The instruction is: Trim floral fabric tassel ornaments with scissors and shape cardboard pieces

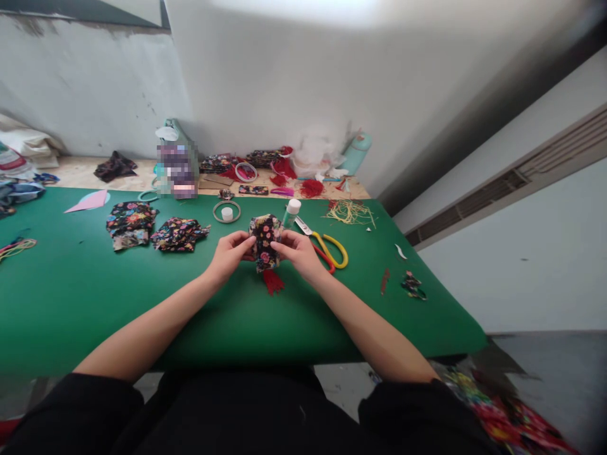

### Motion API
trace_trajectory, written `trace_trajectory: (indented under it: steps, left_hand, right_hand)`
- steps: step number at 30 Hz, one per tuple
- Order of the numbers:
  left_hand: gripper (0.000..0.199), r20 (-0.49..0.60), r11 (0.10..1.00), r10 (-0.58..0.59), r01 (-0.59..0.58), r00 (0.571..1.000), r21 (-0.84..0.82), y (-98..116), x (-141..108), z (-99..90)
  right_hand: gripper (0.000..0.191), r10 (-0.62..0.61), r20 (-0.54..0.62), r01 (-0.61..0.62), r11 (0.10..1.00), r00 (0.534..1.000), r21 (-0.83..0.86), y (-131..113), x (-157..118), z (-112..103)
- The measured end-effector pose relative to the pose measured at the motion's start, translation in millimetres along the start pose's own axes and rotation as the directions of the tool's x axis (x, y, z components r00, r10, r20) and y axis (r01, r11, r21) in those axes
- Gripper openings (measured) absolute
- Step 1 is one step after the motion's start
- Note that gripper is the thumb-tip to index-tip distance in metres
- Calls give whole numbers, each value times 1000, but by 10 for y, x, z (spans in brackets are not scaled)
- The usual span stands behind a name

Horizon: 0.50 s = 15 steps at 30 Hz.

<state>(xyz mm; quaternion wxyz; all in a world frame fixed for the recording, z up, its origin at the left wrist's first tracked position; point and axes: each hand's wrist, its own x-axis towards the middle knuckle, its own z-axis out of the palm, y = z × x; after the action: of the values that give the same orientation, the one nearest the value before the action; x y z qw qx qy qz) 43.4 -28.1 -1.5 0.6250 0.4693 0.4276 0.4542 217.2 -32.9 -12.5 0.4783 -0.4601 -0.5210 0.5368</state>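
A small black floral cloth piece [266, 243] is held upright over the green table, with a red tassel [273, 282] hanging from its lower end. My left hand [231, 253] grips its left edge, thumb on the front face. On the right edge my right hand [298, 251] pinches it the same way; the fingers behind the cloth are hidden. Just behind my right hand stands a white-capped green bottle [291, 213]. Scissors with a yellow and a red handle [337, 251] lie beside that hand, partly covered by it.
Two floral cloth piles [131, 221] [180, 235] lie left on the green table [199, 328]. A ring [226, 203] surrounds a white cap [227, 215]. Yellow strings [349, 212] and scraps [413, 285] lie right. Along the wall stand a large bottle [177, 164] and a turquoise bottle [358, 151].
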Motion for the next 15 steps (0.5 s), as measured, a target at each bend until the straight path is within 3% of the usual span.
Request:
trace_trajectory:
  steps: [15]
  left_hand:
    - [37, 9, 1000, 11, -11, 1000, 11, -7, 9, 0]
  right_hand:
    - [26, 15, 23, -17, 999, 1000, 46, -12, -4, -6]
